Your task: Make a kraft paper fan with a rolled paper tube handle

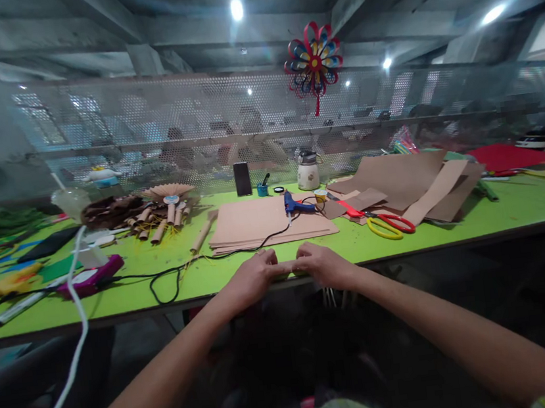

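Note:
At the front edge of the green table, my left hand and my right hand meet almost fingertip to fingertip. Their fingers are closed on a narrow tan paper roll, mostly hidden by the fingers. Just beyond them lies a stack of tan paper sheets. A blue glue gun rests on the stack, its black cord running left. To the right, scissors with red and yellow handles lie beside cut brown paper.
Left are several paper tubes with yellow strings, a pleated paper fan, a purple power strip and a white cable. At the back stand a phone, a blue jar and a white jug before a perforated screen.

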`<action>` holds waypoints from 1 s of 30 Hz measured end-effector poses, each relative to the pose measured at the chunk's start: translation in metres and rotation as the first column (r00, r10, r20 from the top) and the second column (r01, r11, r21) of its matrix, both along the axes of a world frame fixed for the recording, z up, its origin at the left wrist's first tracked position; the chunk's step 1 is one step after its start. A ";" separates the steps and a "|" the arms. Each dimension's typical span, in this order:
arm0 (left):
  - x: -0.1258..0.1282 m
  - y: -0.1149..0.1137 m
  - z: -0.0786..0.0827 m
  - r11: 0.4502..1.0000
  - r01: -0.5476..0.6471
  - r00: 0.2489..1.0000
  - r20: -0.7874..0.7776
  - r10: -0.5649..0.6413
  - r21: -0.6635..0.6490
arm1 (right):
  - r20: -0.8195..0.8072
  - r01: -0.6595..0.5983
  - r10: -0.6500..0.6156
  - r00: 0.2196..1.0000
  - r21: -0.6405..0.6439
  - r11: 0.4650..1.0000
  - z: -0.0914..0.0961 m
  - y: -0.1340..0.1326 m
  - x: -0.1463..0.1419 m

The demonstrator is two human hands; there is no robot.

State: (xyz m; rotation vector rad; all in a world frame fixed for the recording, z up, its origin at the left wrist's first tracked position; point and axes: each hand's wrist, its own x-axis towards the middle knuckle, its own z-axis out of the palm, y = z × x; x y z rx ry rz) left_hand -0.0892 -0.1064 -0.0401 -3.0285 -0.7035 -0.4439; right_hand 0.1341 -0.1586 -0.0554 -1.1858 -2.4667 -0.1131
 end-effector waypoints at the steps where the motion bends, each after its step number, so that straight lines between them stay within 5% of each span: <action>1: -0.001 0.000 0.000 1.000 0.014 1.000 -0.014 -0.013 0.022 | 0.035 -0.009 0.008 0.999 0.028 1.000 -0.001 -0.002 0.000; 7: -0.003 0.001 -0.001 0.994 0.037 0.997 -0.070 -0.030 0.104 | 0.234 -0.014 -0.009 0.972 0.099 0.995 0.004 -0.012 0.002; 15: -0.010 -0.009 0.005 0.975 0.052 0.989 -0.145 -0.021 0.215 | 0.307 -0.006 -0.040 0.951 0.149 0.989 0.001 -0.026 0.002; 30: -0.024 -0.012 0.005 0.978 0.075 0.989 -0.139 -0.048 0.194 | 0.099 0.037 -0.049 0.994 0.116 0.993 -0.011 -0.031 0.017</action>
